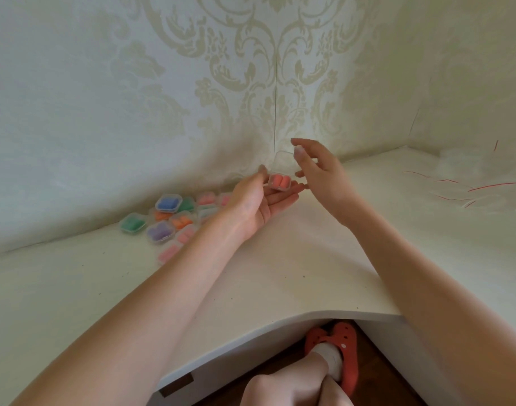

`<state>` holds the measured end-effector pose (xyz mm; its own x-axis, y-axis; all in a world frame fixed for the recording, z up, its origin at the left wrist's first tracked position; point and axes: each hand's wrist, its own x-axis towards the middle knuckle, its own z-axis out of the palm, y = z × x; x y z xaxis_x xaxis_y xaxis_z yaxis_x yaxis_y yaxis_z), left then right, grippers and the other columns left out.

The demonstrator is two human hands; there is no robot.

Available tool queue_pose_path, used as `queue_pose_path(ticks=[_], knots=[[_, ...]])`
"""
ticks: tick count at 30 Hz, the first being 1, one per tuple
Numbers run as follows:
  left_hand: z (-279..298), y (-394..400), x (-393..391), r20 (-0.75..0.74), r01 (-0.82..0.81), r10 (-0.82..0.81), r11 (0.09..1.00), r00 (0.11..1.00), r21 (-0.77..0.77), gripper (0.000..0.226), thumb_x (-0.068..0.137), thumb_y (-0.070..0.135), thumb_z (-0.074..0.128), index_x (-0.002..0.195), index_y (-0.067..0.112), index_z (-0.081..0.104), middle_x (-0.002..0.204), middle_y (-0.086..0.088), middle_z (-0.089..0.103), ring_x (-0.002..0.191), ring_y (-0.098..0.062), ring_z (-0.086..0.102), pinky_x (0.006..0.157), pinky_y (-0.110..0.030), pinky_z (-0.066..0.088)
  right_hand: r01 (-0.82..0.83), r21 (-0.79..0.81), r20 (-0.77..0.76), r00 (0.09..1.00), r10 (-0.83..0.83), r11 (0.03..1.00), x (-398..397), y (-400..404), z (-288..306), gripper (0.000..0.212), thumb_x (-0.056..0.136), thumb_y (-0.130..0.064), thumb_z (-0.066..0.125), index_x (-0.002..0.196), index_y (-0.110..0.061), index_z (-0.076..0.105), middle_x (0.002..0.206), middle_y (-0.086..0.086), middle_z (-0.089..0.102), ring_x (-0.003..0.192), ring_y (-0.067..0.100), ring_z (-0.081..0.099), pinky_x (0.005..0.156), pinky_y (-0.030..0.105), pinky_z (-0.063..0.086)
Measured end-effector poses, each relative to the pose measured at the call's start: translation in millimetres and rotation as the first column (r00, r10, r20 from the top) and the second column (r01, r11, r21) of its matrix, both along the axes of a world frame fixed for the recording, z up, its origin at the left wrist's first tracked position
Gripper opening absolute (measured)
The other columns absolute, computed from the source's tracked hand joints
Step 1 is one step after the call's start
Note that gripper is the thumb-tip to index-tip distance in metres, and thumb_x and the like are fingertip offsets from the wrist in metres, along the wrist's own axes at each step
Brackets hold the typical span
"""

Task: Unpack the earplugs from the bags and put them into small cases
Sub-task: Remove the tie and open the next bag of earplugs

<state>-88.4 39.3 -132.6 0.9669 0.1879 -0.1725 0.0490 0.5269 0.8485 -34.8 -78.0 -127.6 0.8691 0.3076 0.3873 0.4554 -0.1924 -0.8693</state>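
Head view: left hand (261,197) holds open case (280,178).

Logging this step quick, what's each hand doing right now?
Left hand: holds the small clear case of coral earplugs on its fingers.
Right hand: fingers relaxed at the raised lid; actual grip cannot be told.

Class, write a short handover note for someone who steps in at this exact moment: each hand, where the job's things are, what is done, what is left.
Left hand: palm up, its grip holding the open clear case with coral earplugs inside.
Right hand: fingers at the raised lid, not yet closed.
Filled cases: a pile on the white desk, left of the hands, by the wall.
Empty bags: red-striped, at the far right.
Done: this pair is in its case.
Left: close the lid and set the case with the pile. No full bags or spare cases can be made out.
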Motion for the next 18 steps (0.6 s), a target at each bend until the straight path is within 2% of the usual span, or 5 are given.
queue_pose_path(ticks=[4, 8, 11, 14, 18], knots=[[-1, 6, 3, -0.016, 0.005, -0.007, 0.992, 1.000, -0.125, 0.054, 0.099, 0.050, 0.034, 0.101, -0.001, 0.050, 0.083, -0.017, 0.065, 0.088, -0.031, 0.070, 0.071, -0.037, 0.060, -0.055, 0.033, 0.026, 0.998, 0.054, 0.998, -4, 0, 2, 0.032, 0.102, -0.030, 0.039, 0.111, -0.020, 0.068, 0.097, -0.020, 0.061, 0.083, 0.000, 0.056, 0.067, 0.010, 0.044], [-1, 7, 2, 0.020, -0.002, 0.002, 1.000, 1.000, -0.027, 0.030, 0.098, 0.021, 0.052, 0.105, -0.007, 0.058, 0.092, -0.017, 0.068, 0.088, -0.026, 0.071, 0.077, -0.032, 0.059, -0.105, 0.031, -0.085, 0.991, 0.107, 0.994, -5, -4, 5, 0.046, 0.101, -0.038, 0.037, 0.086, -0.016, 0.074, 0.087, -0.007, 0.071, 0.078, 0.003, 0.061, 0.072, 0.017, 0.047], [-2, 6, 1, 0.056, 0.039, -0.040, 0.999, 0.998, 0.014, 0.022, 0.097, 0.003, 0.046, 0.108, -0.011, 0.059, 0.105, -0.019, 0.068, 0.093, -0.025, 0.069, 0.078, -0.029, 0.058, -0.145, 0.071, -0.107, 0.983, 0.152, 0.987, -6, -4, 5, 0.035, 0.101, -0.030, 0.043, 0.088, -0.012, 0.070, 0.085, -0.005, 0.068, 0.069, 0.001, 0.061, 0.067, 0.017, 0.048], [-1, 3, 0, 0.067, 0.038, -0.043, 0.997, 0.997, 0.071, 0.018, 0.097, 0.000, 0.044, 0.087, -0.005, 0.058, 0.090, -0.018, 0.068, 0.084, -0.024, 0.069, 0.078, -0.029, 0.058, -0.092, 0.067, -0.055, 0.994, 0.095, 0.994, -1, -2, 0, 0.013, 0.095, -0.020, 0.054, 0.096, -0.012, 0.065, 0.090, -0.005, 0.064, 0.066, 0.000, 0.062, 0.061, 0.014, 0.048], [-5, 5, 1, 0.116, 0.059, -0.081, 0.982, 0.990, 0.179, 0.021, 0.096, -0.004, 0.043, 0.081, -0.002, 0.057, 0.082, -0.012, 0.072, 0.078, -0.020, 0.071, 0.080, -0.030, 0.058, -0.106, -0.030, -0.011, 0.994, 0.105, 0.994, 1, 0, -6, 0.016, 0.090, -0.016, 0.061, 0.105, -0.018, 0.063, 0.088, -0.007, 0.062, 0.070, 0.004, 0.063, 0.064, 0.013, 0.048]])
